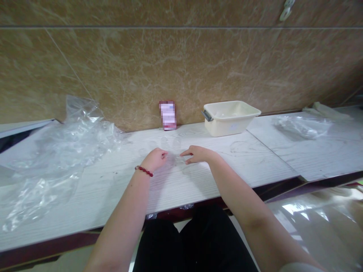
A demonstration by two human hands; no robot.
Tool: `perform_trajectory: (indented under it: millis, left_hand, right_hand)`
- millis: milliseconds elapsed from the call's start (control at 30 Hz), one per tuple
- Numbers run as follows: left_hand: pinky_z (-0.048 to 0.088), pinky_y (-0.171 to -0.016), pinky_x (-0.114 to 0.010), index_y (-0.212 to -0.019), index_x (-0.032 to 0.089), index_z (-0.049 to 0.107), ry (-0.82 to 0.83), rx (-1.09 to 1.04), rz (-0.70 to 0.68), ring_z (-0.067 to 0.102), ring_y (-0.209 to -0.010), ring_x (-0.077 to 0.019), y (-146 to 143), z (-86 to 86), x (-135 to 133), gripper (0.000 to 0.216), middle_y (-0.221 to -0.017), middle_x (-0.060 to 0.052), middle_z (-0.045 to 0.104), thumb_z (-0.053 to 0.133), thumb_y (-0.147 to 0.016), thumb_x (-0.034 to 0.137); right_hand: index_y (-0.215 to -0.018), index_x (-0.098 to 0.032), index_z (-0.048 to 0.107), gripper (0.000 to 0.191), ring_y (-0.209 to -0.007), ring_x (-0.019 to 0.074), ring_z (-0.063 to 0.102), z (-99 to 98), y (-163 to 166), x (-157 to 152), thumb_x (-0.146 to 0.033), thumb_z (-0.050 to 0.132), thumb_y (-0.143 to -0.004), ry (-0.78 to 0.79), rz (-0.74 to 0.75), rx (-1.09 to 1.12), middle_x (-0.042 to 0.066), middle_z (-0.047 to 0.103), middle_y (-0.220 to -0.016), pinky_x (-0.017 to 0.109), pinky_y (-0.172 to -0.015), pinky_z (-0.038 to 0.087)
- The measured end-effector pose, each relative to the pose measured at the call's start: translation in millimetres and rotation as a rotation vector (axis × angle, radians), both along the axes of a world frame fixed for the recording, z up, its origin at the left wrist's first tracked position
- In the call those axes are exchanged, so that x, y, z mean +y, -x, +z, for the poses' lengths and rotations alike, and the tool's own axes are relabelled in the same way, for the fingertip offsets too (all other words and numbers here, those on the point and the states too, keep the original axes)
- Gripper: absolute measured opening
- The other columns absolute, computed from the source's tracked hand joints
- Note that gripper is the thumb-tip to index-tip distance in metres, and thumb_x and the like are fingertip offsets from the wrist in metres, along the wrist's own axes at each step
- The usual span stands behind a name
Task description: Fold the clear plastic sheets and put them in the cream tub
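**Head view: left hand (155, 159) and right hand (198, 154) face each other above one pale table (181, 192)**

The left hand has its fingers curled in close to the thumb; whether anything is pinched there, I cannot tell. The right hand is partly open, thumb and forefinger parted, with no grip on anything to be seen. Between the fingertips lies some faint clear material (175, 159), too see-through to count. Just beyond it sit two roundish clear pieces (177, 141), side by side. One red bead bracelet (144, 171) circles the left wrist.

Against the one tiled wall (181, 68) leans one red-edged rectangular item (168, 116), its face blurred. To its right stands one cream tub (224, 128), one grey handle (208, 116) showing. Crumpled clear plastic (73, 139) is heaped at left, its sheets uncountable; one clear bag (303, 126) lies at far right.
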State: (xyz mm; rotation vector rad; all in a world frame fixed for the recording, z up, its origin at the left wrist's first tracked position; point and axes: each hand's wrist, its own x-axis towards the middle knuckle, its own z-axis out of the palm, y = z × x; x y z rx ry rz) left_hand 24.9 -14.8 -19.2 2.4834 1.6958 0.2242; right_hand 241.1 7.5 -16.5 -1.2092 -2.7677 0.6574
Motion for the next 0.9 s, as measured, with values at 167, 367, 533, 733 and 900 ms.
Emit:
perform_trajectory:
  millis: [167, 367, 533, 733, 900]
  left_hand:
    - [0.021, -0.096, -0.041, -0.114, 0.026, 0.048, 0.053, -0.011, -0.17, 0.034, -0.116, -0.0238, -25.1, -0.4, -22.0, 0.041, -0.126, -0.005, 0.042, 0.038, -0.076, 0.04]
    - [0.002, -0.09, -0.061, -0.108, 0.036, 0.051, 0.302, 0.05, 0.025, 0.015, -0.123, -0.0343, -15.1, 10.1, -30.9, 0.041, -0.131, 0.001, 0.035, 0.043, -0.071, 0.051]
    - [0.026, -0.091, -0.045, -0.089, 0.026, 0.063, 0.213, 0.072, 0.289, 0.037, -0.113, -0.0309, 41.5, 30.8, 0.1, 0.037, -0.12, -0.006, 0.048, 0.042, -0.07, 0.05]
    - [0.04, -0.075, -0.031, -0.094, 0.012, 0.059, 0.123, 0.044, 0.635, 0.054, -0.093, -0.0264, 101.4, 13.9, 25.3, 0.042, -0.102, -0.015, 0.058, 0.039, -0.072, 0.042]
    - [0.04, -0.073, -0.029, -0.09, 0.013, 0.059, 0.174, -0.026, 0.628, 0.054, -0.093, -0.0269, 104.2, -8.5, 27.1, 0.05, -0.102, -0.014, 0.059, 0.043, -0.064, 0.053]
  right_hand:
    - [-0.114, -0.025, 0.051, 0.051, -0.088, 0.0182, 0.053, -1.1, -0.4, 0.3, -0.037, 0.059, -0.065, 0.003, -0.013, -0.011, 0.005, 0.056, -0.103, 0.025, -0.076, 0.038]
    - [-0.113, -0.025, 0.051, 0.052, -0.095, 0.0185, 0.051, -3.0, -0.4, 2.0, -0.034, 0.062, -0.063, 0.051, -0.026, 0.033, 0.004, 0.053, -0.11, 0.025, -0.081, 0.037]
    - [-0.112, -0.026, 0.052, 0.052, -0.1, 0.0204, 0.047, -1.8, -1.1, 0.7, -0.037, 0.062, -0.062, 0.035, -0.034, 0.028, 0.004, 0.052, -0.113, 0.029, -0.087, 0.033]
    - [-0.114, -0.026, 0.05, 0.053, -0.098, 0.0209, 0.047, 1.1, -0.6, -2.4, -0.04, 0.06, -0.064, 0.022, -0.039, -0.009, 0.006, 0.052, -0.109, 0.03, -0.085, 0.034]
    - [-0.113, -0.027, 0.051, 0.048, -0.094, 0.0193, 0.049, 6.5, -0.6, -6.4, -0.038, 0.058, -0.066, 0.031, -0.059, 0.029, 0.006, 0.052, -0.105, 0.028, -0.082, 0.035]
